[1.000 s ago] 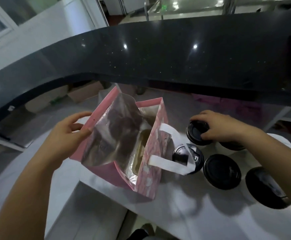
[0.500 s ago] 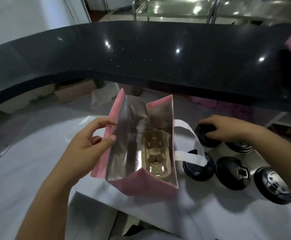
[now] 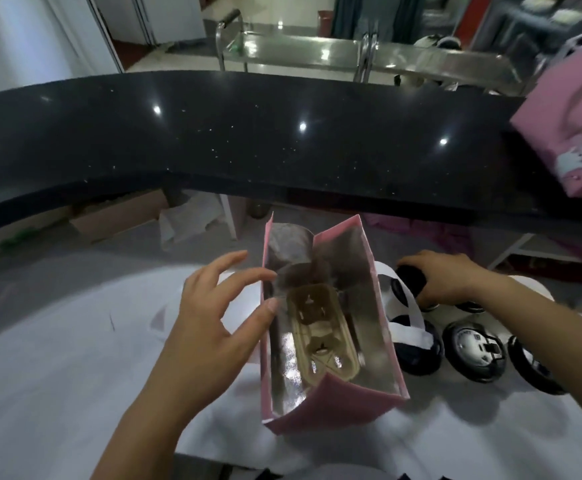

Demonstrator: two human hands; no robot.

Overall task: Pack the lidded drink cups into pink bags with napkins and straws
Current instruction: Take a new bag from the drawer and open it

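White worktop (image 3: 57,341); fingers of the right hand (image 3: 445,278) seemingly curl round a lidded cup (image 3: 411,276), the open pink bag (image 3: 334,407) just to their left; left hand (image 3: 209,327) splayed, touching its wall.

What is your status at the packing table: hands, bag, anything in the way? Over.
Left hand open at rim of pink foil-lined bag. Right hand grips black-lidded drink cup. Beige cardboard tray inside, empty. White bag handle drapes over neighbouring cup.

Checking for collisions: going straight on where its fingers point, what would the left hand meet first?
The pink bag's left wall, almost at once; the left hand's fingertips look at its rim, contact unclear.
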